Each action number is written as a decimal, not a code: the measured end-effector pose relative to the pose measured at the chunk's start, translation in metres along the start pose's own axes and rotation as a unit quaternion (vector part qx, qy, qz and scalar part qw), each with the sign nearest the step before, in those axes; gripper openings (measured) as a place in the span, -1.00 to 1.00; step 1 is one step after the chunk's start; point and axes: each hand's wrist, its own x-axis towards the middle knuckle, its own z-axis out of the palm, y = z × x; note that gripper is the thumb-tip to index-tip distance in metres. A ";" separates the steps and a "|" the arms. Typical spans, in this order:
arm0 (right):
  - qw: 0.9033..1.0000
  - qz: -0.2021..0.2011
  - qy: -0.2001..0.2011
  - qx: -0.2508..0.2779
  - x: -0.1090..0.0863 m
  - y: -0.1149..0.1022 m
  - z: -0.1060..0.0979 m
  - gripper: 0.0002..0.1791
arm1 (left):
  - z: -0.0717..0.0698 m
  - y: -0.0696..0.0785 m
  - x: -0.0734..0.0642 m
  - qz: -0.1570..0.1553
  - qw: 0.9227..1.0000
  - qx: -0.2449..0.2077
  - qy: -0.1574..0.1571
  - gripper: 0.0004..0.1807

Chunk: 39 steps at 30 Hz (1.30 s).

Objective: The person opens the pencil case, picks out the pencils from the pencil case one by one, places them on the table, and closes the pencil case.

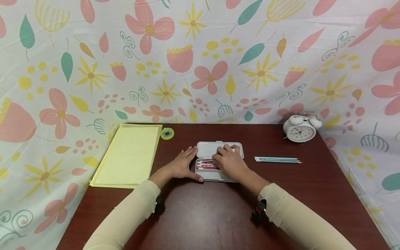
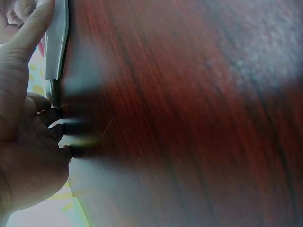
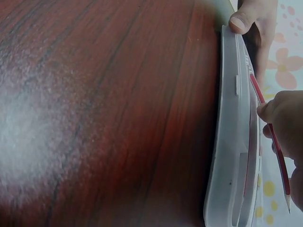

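A pencil case point(image 1: 215, 176) lies open on the table, its pale lid point(image 1: 207, 150) folded back toward the wall. Several red and pink pencils point(image 1: 207, 166) lie in its rear compartment. My left hand point(image 1: 180, 166) is spread at the case's left end, fingers fairly straight, thumb on the front corner. Over the right half of the case, my right hand point(image 1: 230, 162) pinches a red pencil point(image 3: 280, 158). In the right wrist view this pencil slants above the case rim, its sharpened tip toward the palm side. My right hand hides part of the case in the head view.
A yellow folder point(image 1: 128, 152) lies at the left, with a green tape roll point(image 1: 167, 133) by its far corner. Several blue pencils point(image 1: 276, 159) lie right of the case. A white alarm clock point(image 1: 300, 132) stands at the back right, before a flowered cloth point(image 1: 209, 52).
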 end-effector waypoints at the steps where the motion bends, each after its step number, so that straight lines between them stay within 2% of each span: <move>1: 1.000 -0.001 0.002 -0.001 0.000 0.000 -0.001 -0.93 | 0.000 0.000 0.000 0.000 1.000 0.001 0.000 0.58; 11: 1.000 -0.005 0.027 0.012 -0.004 0.007 -0.009 -0.94 | 0.001 0.000 -0.002 -0.009 1.000 0.007 0.000 0.56; 16: 0.999 0.002 0.025 0.032 -0.009 0.014 -0.010 -0.92 | 0.001 0.000 -0.003 -0.007 1.000 0.010 -0.001 0.56; 21: 0.998 0.005 0.043 0.047 -0.016 0.023 -0.014 -0.93 | 0.002 0.000 -0.001 -0.008 1.000 0.010 -0.001 0.56; 24: 0.997 0.006 0.051 0.050 -0.021 0.029 -0.017 -0.93 | 0.001 0.001 -0.001 -0.006 1.000 0.009 0.002 0.56; 32: 0.995 0.019 0.043 0.083 -0.037 0.051 -0.022 -0.85 | 0.001 0.000 -0.001 0.002 1.000 0.002 0.003 0.58; 39: 0.992 0.017 0.080 0.100 -0.059 0.075 -0.019 -0.86 | 0.004 -0.005 0.001 0.016 1.000 -0.009 0.008 0.65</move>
